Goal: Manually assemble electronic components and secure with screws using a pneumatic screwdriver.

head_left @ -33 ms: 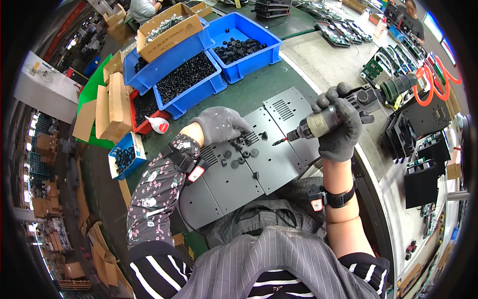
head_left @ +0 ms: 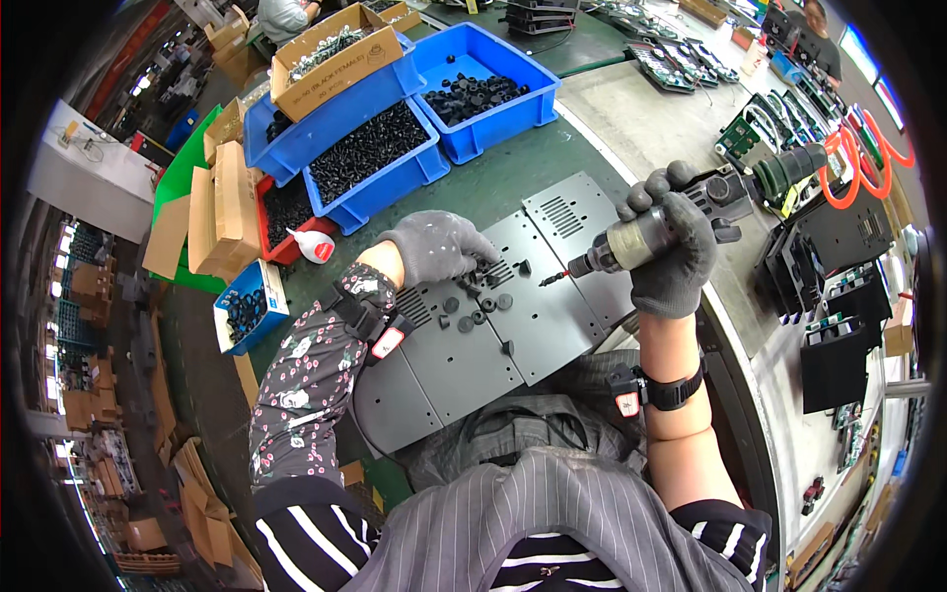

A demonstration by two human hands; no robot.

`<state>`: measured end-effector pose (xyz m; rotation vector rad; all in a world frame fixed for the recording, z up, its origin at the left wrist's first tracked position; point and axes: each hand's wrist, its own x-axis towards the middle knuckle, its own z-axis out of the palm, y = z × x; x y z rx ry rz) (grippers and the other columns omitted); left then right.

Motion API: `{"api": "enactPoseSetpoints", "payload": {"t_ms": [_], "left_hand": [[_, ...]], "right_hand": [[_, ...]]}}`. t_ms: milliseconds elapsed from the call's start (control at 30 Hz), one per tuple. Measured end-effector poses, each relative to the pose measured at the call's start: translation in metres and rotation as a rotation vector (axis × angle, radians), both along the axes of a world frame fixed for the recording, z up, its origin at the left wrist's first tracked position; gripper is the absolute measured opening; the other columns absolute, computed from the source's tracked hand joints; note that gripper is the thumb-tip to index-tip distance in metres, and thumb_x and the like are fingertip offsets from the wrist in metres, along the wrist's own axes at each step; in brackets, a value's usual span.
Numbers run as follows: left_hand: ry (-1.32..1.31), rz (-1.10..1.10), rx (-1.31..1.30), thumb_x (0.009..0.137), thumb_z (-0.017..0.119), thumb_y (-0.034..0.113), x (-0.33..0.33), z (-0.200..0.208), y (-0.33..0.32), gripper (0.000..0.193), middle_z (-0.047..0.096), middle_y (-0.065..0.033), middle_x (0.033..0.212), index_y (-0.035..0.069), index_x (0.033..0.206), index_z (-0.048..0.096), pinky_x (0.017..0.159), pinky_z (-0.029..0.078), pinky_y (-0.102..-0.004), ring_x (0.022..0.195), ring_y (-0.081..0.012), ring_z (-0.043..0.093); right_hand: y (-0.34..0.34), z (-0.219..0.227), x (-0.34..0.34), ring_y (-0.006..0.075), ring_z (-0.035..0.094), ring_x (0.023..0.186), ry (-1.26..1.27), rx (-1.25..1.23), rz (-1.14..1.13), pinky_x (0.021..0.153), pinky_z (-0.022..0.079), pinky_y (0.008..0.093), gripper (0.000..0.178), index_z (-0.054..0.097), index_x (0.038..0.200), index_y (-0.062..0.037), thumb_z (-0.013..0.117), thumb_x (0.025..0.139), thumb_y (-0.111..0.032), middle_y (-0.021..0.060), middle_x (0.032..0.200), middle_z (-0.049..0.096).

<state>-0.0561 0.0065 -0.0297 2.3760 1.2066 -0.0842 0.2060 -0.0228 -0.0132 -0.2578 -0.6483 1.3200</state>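
Observation:
My right hand [head_left: 681, 261], in a dark grey glove, is wrapped round a pneumatic screwdriver [head_left: 625, 247]. Its bit [head_left: 555, 279] points left, over the grey metal panels [head_left: 464, 380], which lie side by side in front of me. My left hand [head_left: 434, 247], gloved too, is over the panels with its fingers bent down and together at a small heap of black parts. The fingers cover whatever is between them. Beside these fingertips lie several round black rubber feet [head_left: 466, 324]. Another small black foot [head_left: 507, 347] sits nearer to me on a panel.
Beyond my left hand stand blue bins [head_left: 380, 197] of black screws and black feet, a red bin [head_left: 281, 252] and an open cardboard box [head_left: 340, 84] of metal fasteners. A white bottle [head_left: 314, 247] lies by the red bin. Orange coiled hose [head_left: 893, 153] hangs at the right.

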Motion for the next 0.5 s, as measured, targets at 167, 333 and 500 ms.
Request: {"api": "enactPoseSetpoints", "payload": {"t_ms": [167,333,500], "left_hand": [[-0.058,0.006,0.015,0.078,0.063,0.021,-0.002,0.001,0.002,0.026,0.065,-0.0089,0.093,0.018,0.103,0.07,0.081,0.047,-0.0372,0.092,-0.0267,0.06],[-0.172,0.214,0.004,0.079,0.064,0.023,0.015,-0.004,0.013,0.027,0.067,-0.0094,0.096,0.013,0.103,0.069,0.083,0.047,-0.0344,0.092,-0.0245,0.062],[-0.273,0.362,-0.024,0.079,0.064,0.024,0.038,-0.019,0.02,0.029,0.069,-0.0085,0.096,0.009,0.103,0.068,0.08,0.049,-0.0315,0.088,-0.0208,0.065]], "right_hand": [[0.006,0.003,-0.008,0.0189,0.049,0.079,-0.071,-0.027,-0.02,0.072,0.045,0.032,0.035,0.048,0.11,-0.0032,0.057,0.077,-0.009,0.0067,0.086,0.048],[0.02,0.009,-0.014,0.0205,0.057,0.077,-0.175,-0.036,-0.14,0.071,0.05,0.0367,0.032,0.049,0.107,-0.0034,0.06,0.077,-0.008,0.0088,0.086,0.052],[0.05,0.009,-0.032,0.0167,0.058,0.074,-0.361,0.07,-0.196,0.066,0.051,0.0331,0.031,0.049,0.106,-0.003,0.063,0.08,-0.012,0.0086,0.086,0.053]]}}
